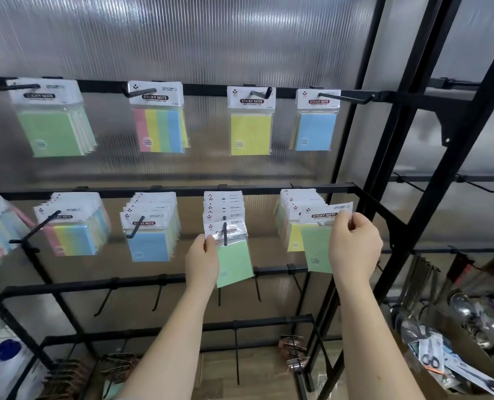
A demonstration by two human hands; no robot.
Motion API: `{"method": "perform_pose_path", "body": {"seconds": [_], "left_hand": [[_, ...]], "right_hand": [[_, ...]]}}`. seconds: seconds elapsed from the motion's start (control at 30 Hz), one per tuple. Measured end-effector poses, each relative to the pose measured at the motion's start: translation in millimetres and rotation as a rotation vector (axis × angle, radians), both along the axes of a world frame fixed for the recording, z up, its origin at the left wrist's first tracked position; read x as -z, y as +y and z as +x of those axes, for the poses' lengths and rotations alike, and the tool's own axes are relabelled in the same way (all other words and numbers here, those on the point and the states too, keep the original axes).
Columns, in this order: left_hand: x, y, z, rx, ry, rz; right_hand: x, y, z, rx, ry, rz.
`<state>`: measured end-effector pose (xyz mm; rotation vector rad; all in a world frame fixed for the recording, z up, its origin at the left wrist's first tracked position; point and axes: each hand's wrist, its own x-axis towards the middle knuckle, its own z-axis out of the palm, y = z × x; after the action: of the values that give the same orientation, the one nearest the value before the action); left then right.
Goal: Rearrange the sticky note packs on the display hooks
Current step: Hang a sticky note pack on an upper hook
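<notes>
**Two Hands at the Middle Row of a Sticky-Note Display**

While both arms reach up to the black metal rack (269,189), each hand takes hold of a separate green pack on the middle row. The left hand (202,262) pinches the upper left corner of the front green pack (234,262), which hangs tilted on the third hook (225,233) of that row; further packs of the same kind are stacked behind it on the hook. The right hand (354,249) has its fingers curled round the white header card of a second green pack (316,249), held just in front of the right-hand stack, whose nearest visible pack is yellow (295,241). Whether this second pack is threaded on its hook or held free of it cannot be told, since the hand covers that part.

To the left on the same row hang a blue pack (149,245) and a striped multicolour pack (74,238), each on its own hook. The upper row carries four groups, well apart: green (51,132), four-colour striped (160,129), yellow (250,134) and blue (316,131). Behind the rack stands a ribbed translucent panel (182,39). At lower right, a box (453,362) holds packaged scissors.
</notes>
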<state>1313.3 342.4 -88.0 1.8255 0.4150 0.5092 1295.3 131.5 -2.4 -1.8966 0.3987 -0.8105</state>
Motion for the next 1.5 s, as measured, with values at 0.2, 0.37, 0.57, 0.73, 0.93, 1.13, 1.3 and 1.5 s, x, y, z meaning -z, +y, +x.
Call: {"method": "perform_pose_path", "body": {"seconds": [0.2,0.37,0.57,0.73,0.93,1.13,1.3,1.5], "left_hand": [[-13,-3,-17,-0.105,-0.025,0.124],[-20,0,-36,-0.112,0.032,0.209],[-33,15,-53,-0.147,0.021,0.205],[-45,48,-72,-0.252,0.066,0.261],[-58,107,-95,-0.31,0.123,0.346],[-71,191,-124,-0.274,0.13,0.457],[-80,265,-152,-0.293,0.173,0.522],[-89,321,-183,-0.316,0.194,0.543]], "right_hand": [[-6,-7,-5,-0.104,-0.146,0.002],[-9,-7,-9,-0.213,-0.193,0.009],[-15,5,-19,-0.265,-0.219,0.008],[-18,25,-29,-0.289,-0.19,0.023],[-21,74,-49,-0.335,-0.209,0.052],[-11,156,-85,-0.367,-0.24,0.072],[-5,230,-118,-0.372,-0.244,0.108],[-10,284,-144,-0.365,-0.254,0.11]]}}
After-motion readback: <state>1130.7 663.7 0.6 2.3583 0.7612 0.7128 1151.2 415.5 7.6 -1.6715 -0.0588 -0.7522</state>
